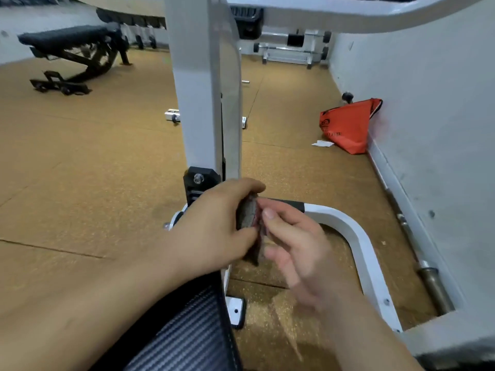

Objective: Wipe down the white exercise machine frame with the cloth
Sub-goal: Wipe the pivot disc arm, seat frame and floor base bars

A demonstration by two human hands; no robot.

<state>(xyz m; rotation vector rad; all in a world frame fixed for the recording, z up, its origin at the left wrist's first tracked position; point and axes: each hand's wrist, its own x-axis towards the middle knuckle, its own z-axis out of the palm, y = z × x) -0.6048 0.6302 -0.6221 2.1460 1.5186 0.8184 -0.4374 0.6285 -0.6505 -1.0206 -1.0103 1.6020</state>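
Cloth [247, 215], small, dark grey and folded, is off the machine. It is held in the air just in front of the foot of the upright post [203, 89] of the white frame [334, 18], touching no part of it. Left hand [214, 226] is curled round the cloth, fingers over the top and thumb beneath. Right hand [292, 245], somewhat blurred, pinches the cloth's near edge between thumb and fingertips and appears to be refolding or turning it.

Progress, as a judgement: no wiping is under way. The paint shows neither streaks nor damp marks, so I cannot tell which sections are done. The post, the curved base tube [356, 236] to the right of the post, and the rest of the frame must be counted as outstanding.

Writing: no brand or label is legible on the frame. Orange bag [348, 124], on the floor well to the right of the post, carries dark print too blurred to read.
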